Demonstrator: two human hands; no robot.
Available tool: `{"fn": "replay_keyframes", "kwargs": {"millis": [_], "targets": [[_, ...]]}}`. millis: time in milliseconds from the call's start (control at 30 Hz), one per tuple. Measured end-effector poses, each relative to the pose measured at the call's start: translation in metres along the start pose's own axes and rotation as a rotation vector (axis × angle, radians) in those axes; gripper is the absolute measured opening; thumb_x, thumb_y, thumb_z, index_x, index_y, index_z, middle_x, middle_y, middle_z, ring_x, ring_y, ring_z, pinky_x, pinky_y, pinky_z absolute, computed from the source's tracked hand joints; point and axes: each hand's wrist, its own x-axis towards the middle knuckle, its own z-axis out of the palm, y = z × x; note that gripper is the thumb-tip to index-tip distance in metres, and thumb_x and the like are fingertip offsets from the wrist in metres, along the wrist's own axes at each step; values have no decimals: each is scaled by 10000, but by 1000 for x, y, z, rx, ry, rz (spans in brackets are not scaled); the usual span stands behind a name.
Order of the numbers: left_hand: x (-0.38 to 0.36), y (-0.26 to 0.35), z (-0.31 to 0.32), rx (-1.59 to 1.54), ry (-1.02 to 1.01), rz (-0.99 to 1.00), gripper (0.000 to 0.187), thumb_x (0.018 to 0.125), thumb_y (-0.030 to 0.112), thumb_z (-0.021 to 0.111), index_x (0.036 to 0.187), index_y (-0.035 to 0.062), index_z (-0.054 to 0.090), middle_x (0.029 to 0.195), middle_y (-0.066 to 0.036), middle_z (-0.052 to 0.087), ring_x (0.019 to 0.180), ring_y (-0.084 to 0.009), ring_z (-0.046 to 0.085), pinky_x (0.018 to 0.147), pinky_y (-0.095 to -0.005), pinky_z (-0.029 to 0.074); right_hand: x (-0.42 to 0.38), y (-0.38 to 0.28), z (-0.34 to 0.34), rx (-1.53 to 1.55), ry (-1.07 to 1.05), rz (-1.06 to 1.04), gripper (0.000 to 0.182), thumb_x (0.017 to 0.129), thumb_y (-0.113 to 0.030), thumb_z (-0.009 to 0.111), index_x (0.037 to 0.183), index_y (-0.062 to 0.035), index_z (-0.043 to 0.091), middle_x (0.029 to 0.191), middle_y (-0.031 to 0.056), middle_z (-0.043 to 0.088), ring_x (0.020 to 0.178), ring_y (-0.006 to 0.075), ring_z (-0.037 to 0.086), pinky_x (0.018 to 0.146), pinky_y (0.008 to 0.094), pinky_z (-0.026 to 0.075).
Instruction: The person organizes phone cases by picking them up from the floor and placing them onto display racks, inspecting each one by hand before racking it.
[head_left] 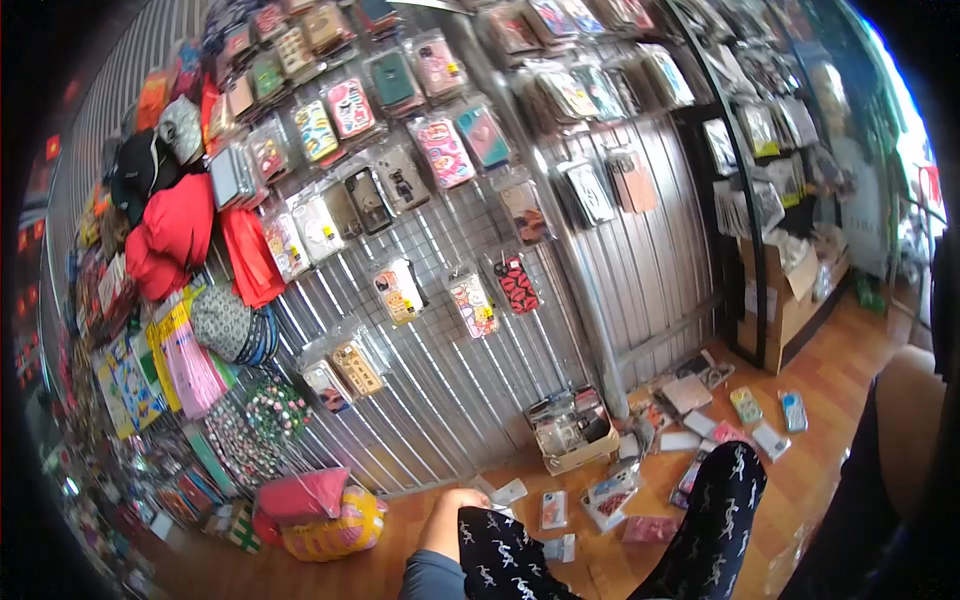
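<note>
My left forearm (440, 528), in a grey sleeve, reaches forward beside my raised knee in black patterned trousers (500, 550). Only the edge of my left hand (466, 498) shows; the knee hides its fingers and whatever they may hold. Close by on the wooden floor lies a white packet (510, 491). A packaged phone case (553, 510) and a clear-wrapped packet (562, 547) lie just to its right. More bagged phone cases (610, 500) and a pink packet (650, 529) are scattered between my knees. My right hand is out of view.
Phone cases (442, 152) hang on a slatted metal wall ahead. A cardboard box (573, 430) full of packets stands at its foot. Left are red caps (178, 235) and a yellow-pink bundle (335, 525). Another person's bare limb (905, 410) is at the right, near a black shelf frame (757, 250).
</note>
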Motion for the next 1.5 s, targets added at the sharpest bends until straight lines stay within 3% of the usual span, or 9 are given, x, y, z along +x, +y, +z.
{"fn": "replay_keyframes", "kwargs": {"millis": [333, 433, 467, 567, 600, 700, 767, 900, 1500], "targets": [[5, 5, -6, -48, -158, -101, 226, 791, 223, 526, 953, 77, 582, 880, -16, 588, 806, -117, 514, 750, -286, 405, -37, -37, -30, 13, -121, 22, 548, 762, -472, 475, 1176, -113, 465, 1353, 57, 190, 1247, 231, 186, 998, 578, 60], [21, 0, -10, -55, -197, -114, 223, 784, 203, 530, 963, 86, 593, 926, -34, 599, 842, -137, 526, 781, -291, 403, -165, 24, -8, -753, 937, 501, 335, 869, -224, 305, 938, 22, 522, 833, 130, 534, 738, 211, 533, 657, 314, 441], [25, 1, -14, -19, -226, -121, 241, 784, 215, 531, 978, 87, 590, 950, -40, 600, 871, -143, 531, 794, -289, 400, -204, 36, -7, -543, 1063, 623, 307, 865, -222, 348, 885, 16, 541, 810, 114, 560, 713, 181, 537, 657, 289, 441], [16, 36, -15, 9, -178, -257, 276, 794, 245, 519, 1016, 92, 579, 986, -43, 593, 881, -150, 535, 793, -295, 399, -358, 46, -13, -553, 1377, 1337, 230, 851, -245, 455, 819, -51, 575, 665, 31, 561, 522, 119, 509, 474, 242, 417], [-11, 78, -15, 28, -76, -259, 224, 792, 251, 499, 928, 94, 583, 854, -12, 595, 723, -116, 535, 665, -288, 417, -424, 37, -16, -557, 1323, 1539, 204, 837, -217, 479, 797, -43, 578, 634, 24, 557, 478, 114, 492, 446, 239, 403], [58, -11, -17, -60, -180, -333, 293, 817, 293, 460, 969, 77, 586, 902, -30, 603, 787, -138, 549, 723, -295, 418, -523, 24, 13, -920, 1099, 2023, 166, 817, -178, 500, 734, -41, 543, 558, 26, 509, 390, 97, 435, 350, 230, 337], [54, 2, -18, 10, -147, -278, 299, 820, 291, 458, 975, 67, 583, 901, -28, 603, 802, -144, 546, 737, -296, 414, -513, 41, 28, -596, 1418, 1923, 155, 806, -156, 508, 726, -25, 529, 562, 41, 510, 408, 96, 449, 348, 236, 337], [65, -9, -17, -163, -88, -368, 314, 826, 306, 456, 988, 68, 581, 923, -17, 601, 842, -148, 533, 762, -290, 402, -474, 72, 51, -258, 1369, 1763, 165, 807, -133, 508, 733, 9, 549, 572, 66, 536, 429, 111, 475, 389, 234, 367], [48, 55, -17, -152, -105, -640, 280, 816, 278, 468, 987, 83, 573, 925, -36, 599, 815, -167, 553, 738, -313, 415, -488, 63, 58, -187, 1474, 1893, 191, 805, -142, 498, 698, 13, 532, 537, 52, 508, 403, 116, 454, 376, 246, 366]]}}
